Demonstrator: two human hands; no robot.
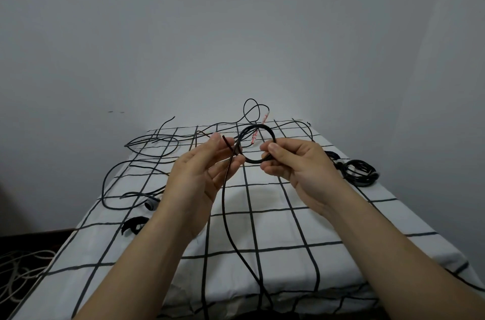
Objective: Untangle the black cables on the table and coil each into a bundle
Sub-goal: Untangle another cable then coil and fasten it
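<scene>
Coil (254, 161) held above the middle of the table (262, 228). Right hand (294, 162) pinches its right side, thumb on top, so the turns stay stacked. Left hand (204, 170) lightly pinches the tail (224, 201), probably to feed the next turn. Tangled cables (147, 152) lie far left. One bundle (359, 171) sits by the right edge.

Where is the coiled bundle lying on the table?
In the head view, the coiled bundle lies at the table's right edge, just beyond the right hand.

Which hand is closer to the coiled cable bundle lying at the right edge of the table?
Right. The right hand is just left of the bundle, pinching a cable loop; the left hand is farther left, beyond that loop.
</scene>
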